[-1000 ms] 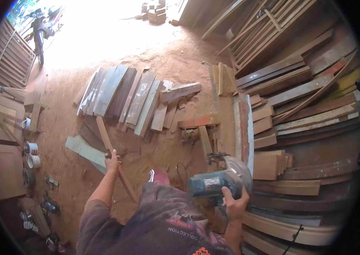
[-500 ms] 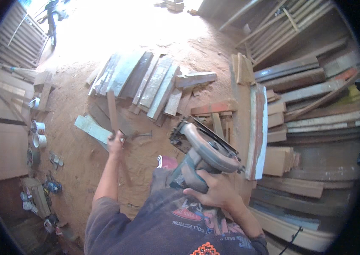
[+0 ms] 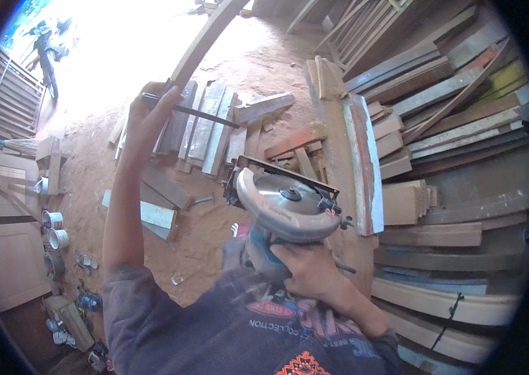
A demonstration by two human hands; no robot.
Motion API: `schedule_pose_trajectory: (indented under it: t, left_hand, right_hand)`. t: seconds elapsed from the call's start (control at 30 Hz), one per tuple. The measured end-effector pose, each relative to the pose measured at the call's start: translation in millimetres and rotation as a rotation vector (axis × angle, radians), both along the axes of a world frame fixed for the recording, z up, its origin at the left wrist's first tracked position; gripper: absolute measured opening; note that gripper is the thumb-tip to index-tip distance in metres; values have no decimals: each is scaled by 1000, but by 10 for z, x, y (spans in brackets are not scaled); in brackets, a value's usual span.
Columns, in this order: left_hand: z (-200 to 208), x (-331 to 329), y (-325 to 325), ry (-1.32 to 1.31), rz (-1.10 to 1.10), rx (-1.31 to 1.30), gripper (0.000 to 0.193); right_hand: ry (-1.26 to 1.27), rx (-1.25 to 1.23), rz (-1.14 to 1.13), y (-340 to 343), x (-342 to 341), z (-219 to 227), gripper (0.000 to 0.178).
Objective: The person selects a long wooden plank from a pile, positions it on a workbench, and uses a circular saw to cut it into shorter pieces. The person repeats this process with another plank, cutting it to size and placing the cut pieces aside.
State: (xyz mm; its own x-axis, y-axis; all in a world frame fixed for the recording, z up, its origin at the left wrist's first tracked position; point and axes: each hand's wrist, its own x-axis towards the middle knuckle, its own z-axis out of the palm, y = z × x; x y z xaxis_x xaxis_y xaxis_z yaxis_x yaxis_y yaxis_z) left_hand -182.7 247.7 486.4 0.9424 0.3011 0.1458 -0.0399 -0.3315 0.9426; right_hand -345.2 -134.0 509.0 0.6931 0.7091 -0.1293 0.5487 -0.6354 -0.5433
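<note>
My left hand (image 3: 152, 109) is raised and closed around a long wooden strip (image 3: 205, 47) that points up and away. A thin dark strip (image 3: 211, 117) sticks out sideways from the same grip; I cannot tell its kind. My right hand (image 3: 308, 269) is wrapped round the handle of a circular saw (image 3: 283, 222), held in front of my shirt. The saw's round blade (image 3: 271, 184) shows beside its base plate, and its guard faces me. Beyond the saw, several planks (image 3: 205, 125) lie side by side on the sandy ground.
Stacked boards (image 3: 445, 144) fill the right side, beside a long beam with a white-edged plank (image 3: 364, 169). A short board (image 3: 155, 215) and a hammer (image 3: 204, 200) lie on the ground. Wooden panels (image 3: 2, 250) and tape rolls (image 3: 58, 239) stand left; a motorbike (image 3: 49, 53) stands far left.
My left hand has risen and moved away from me with the wooden strip, which now tilts up to the right. The saw has turned and shifted slightly left in my right hand.
</note>
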Motion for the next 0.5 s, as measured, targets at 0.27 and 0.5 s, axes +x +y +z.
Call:
schedule_pose_trajectory:
  t: [0.27,0.5]
  left_hand:
    - [-791,-192,-264,119,75,-102,39]
    - [-1630,-637,-114,267,284,-435,30]
  right_hand:
    - [348,285,-785,-275,117,-273,40]
    - [62,474,-1087,-740,-20,368,36]
